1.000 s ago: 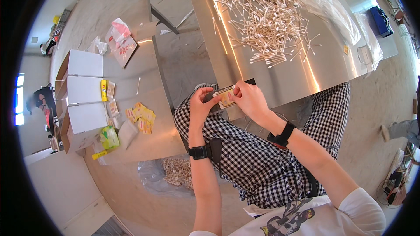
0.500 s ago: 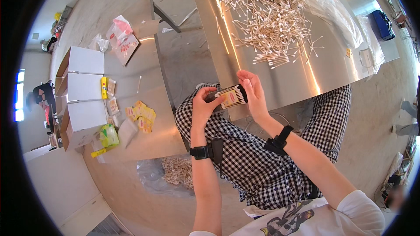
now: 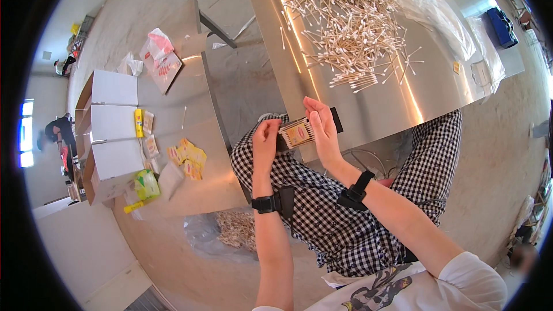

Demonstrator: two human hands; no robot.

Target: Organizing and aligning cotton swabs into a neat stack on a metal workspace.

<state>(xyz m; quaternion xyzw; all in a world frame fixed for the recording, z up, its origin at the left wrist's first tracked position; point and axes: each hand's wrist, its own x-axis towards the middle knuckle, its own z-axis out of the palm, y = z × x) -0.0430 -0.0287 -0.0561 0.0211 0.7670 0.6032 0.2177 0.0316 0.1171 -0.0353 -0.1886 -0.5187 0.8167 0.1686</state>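
Observation:
A small flat packet of cotton swabs [image 3: 298, 133] with a yellow and red label sits between both my hands, just above my lap at the near edge of the steel table [image 3: 438, 80]. My left hand [image 3: 266, 141] pinches its left end. My right hand [image 3: 321, 126] wraps its right side, fingers pointing up. A black strip [image 3: 336, 119] pokes out behind the right hand. Further out on the table lies a big loose heap of cotton swabs [image 3: 354, 29], apart from both hands.
A second steel table [image 3: 190, 155] to my left carries white cardboard boxes [image 3: 112, 126], yellow packets [image 3: 187, 155] and a red and white bag [image 3: 162, 60]. A clear bag of swabs [image 3: 233, 229] lies on the floor. Clear plastic bags [image 3: 438, 6] lie at the table's far right.
My right hand has slid along the packet and turned more upright. The packet now shows its label between both hands, which stay at the table's edge.

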